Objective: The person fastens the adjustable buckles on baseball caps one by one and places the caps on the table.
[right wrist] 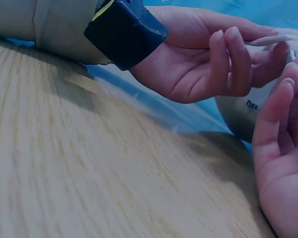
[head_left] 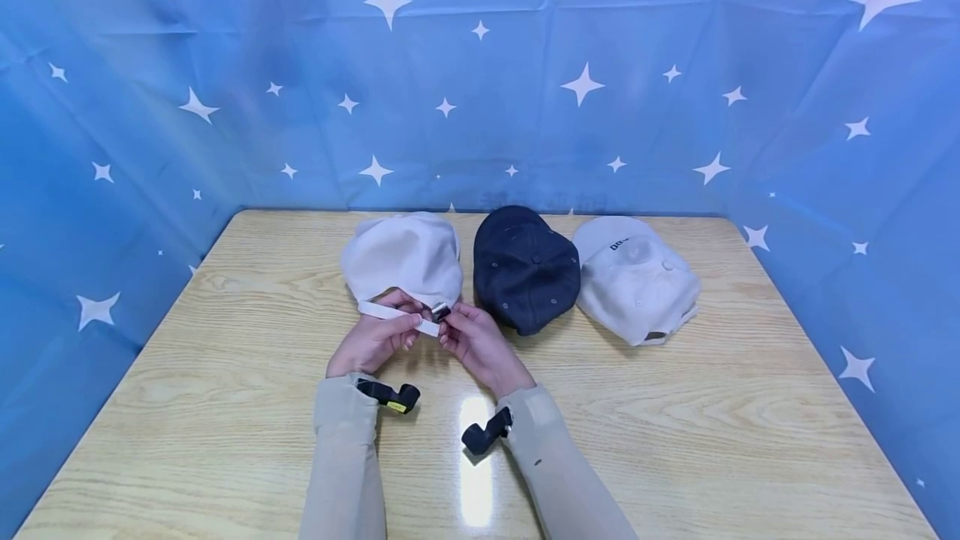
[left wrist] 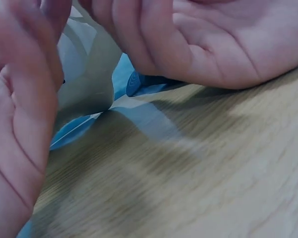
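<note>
A white cap [head_left: 401, 252] lies at the left of the row, its back opening turned toward me. My left hand [head_left: 371, 340] pinches the cap's white strap [head_left: 381, 310] between thumb and fingers, near the strap's free end. Right beside it, my right hand [head_left: 483, 348] pinches the shiny metal buckle [head_left: 440, 312] at the strap's other side. Whether the strap's end passes through the buckle is too small to tell. In the right wrist view, the strap [right wrist: 275, 38] runs from the left hand [right wrist: 188, 54] toward the right fingertips; the buckle is hidden there.
A dark navy cap [head_left: 527, 269] sits just right of the hands, and another white cap [head_left: 637, 282] with dark lettering lies beyond it. All rest on a wooden table [head_left: 225, 390]. Blue cloth [head_left: 480, 65] with white stars hangs behind and along both sides.
</note>
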Action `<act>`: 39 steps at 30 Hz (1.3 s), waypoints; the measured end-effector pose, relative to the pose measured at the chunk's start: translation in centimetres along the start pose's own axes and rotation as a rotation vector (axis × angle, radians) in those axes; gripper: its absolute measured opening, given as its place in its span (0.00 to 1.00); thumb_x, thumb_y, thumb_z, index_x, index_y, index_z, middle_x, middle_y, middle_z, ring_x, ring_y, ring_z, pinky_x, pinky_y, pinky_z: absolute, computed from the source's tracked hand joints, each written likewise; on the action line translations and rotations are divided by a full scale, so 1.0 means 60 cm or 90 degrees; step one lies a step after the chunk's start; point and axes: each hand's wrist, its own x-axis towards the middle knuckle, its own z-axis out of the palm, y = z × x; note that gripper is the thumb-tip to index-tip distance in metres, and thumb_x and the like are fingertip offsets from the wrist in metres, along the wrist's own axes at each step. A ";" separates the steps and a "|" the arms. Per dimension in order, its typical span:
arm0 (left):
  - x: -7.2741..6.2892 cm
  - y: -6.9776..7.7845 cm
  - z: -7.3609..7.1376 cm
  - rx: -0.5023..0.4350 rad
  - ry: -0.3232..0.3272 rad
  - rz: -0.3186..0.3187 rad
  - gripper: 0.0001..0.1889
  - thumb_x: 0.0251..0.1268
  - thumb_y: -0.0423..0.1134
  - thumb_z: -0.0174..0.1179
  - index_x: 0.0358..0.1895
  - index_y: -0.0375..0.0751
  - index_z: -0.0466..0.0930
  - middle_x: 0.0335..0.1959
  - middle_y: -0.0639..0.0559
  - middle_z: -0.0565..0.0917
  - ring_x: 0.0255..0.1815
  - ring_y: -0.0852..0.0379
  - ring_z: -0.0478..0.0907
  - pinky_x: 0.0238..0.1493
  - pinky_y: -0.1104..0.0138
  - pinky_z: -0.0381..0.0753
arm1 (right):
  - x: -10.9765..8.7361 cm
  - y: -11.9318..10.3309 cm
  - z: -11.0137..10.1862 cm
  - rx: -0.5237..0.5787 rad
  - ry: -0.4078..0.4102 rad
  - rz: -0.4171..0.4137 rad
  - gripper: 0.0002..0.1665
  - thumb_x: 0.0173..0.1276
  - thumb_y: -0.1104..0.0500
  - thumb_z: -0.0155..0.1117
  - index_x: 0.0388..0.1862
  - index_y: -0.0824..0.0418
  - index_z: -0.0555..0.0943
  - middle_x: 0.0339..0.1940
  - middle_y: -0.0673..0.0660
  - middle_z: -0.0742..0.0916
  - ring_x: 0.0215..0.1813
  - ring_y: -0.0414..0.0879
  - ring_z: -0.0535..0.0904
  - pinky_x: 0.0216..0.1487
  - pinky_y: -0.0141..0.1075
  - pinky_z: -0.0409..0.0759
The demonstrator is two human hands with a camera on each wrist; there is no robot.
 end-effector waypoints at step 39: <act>0.003 0.001 -0.004 -0.064 0.044 0.034 0.08 0.61 0.20 0.45 0.39 0.32 0.70 0.36 0.44 0.75 0.35 0.52 0.78 0.42 0.65 0.78 | 0.002 -0.003 -0.003 0.029 0.007 -0.006 0.03 0.66 0.66 0.50 0.33 0.59 0.71 0.27 0.53 0.79 0.30 0.39 0.75 0.31 0.26 0.74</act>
